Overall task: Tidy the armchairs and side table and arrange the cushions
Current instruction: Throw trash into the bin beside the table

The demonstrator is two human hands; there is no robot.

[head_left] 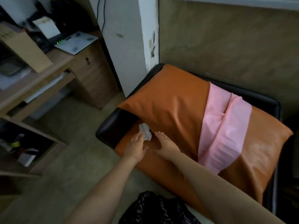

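A black armchair [111, 126] holds a large orange cushion [171, 101] with a pink band [224, 126] across it, lying over an orange seat cushion [132, 151]. A crumpled white tissue [145, 130] lies on the seat at the cushion's lower left edge. My left hand [135, 147] stretches flat over the seat, its fingertips touching the tissue. My right hand [166, 145] lies flat with straight fingers just right of the tissue, against the orange cushion's edge.
A wooden desk [53, 73] with drawers [95, 78], a cardboard box [24, 46] and a white scale [76, 42] stands at the left. A low shelf [32, 143] sits below it. White pillar [127, 46] and tan wall behind the chair. Dark patterned fabric [155, 209] at the bottom.
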